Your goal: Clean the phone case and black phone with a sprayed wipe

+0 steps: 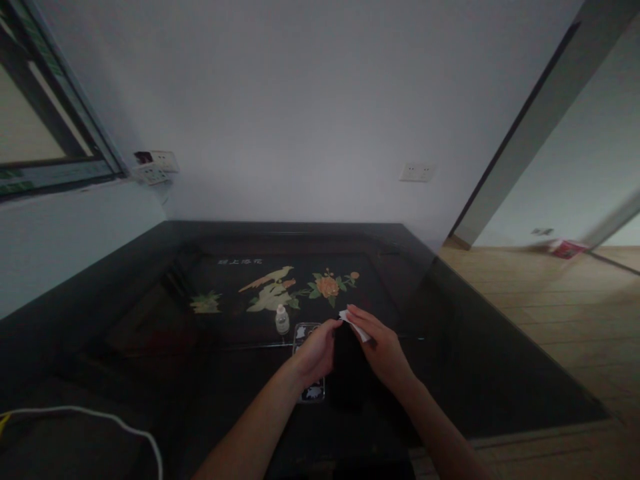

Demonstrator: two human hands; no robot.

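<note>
A folded white tissue (359,331) is pinched in my right hand (384,347), its tip reaching close to my left thumb. My left hand (316,353) curls round the left edge of what looks like a black phone (347,370); its outline blends into the dark tabletop. Beneath my left wrist lies a clear phone case (314,393) with pale printed shapes, partly hidden by the hand. Just left of the case stands a small clear bottle (282,321) with a white cap, upright.
The glossy black table (480,373) bears an inlaid bird and flower picture (327,287). A white cable (90,410) curves across the lower left. Wall sockets (418,173) sit above the table, a window (45,100) at left. A red box (567,249) lies on the wooden floor.
</note>
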